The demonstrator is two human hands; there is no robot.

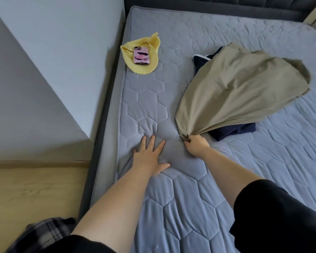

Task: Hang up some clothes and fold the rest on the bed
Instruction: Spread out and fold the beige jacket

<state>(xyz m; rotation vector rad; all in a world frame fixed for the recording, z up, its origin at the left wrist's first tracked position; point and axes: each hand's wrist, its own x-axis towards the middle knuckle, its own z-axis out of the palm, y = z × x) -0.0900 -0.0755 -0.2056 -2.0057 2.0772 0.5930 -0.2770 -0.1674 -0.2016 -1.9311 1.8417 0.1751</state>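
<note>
Seemingly starting a fold: gripping bunched khaki fabric garment in right hand, left hand open flat; needs spreading.

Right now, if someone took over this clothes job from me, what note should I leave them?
Left hand: flat on the mattress, fingers spread, holding nothing.
Right hand: grips the bunched end of the khaki garment, which is lifted and spread over the navy garment.
Also on the bed: a yellow cloth near the left edge, with a pink phone lying on it.
Done: nothing clearly folded, and no hanger is in view.
Left: probably lay the khaki garment flat and fold or hang it, then the navy one. Move the phone before handling the yellow cloth.
</note>
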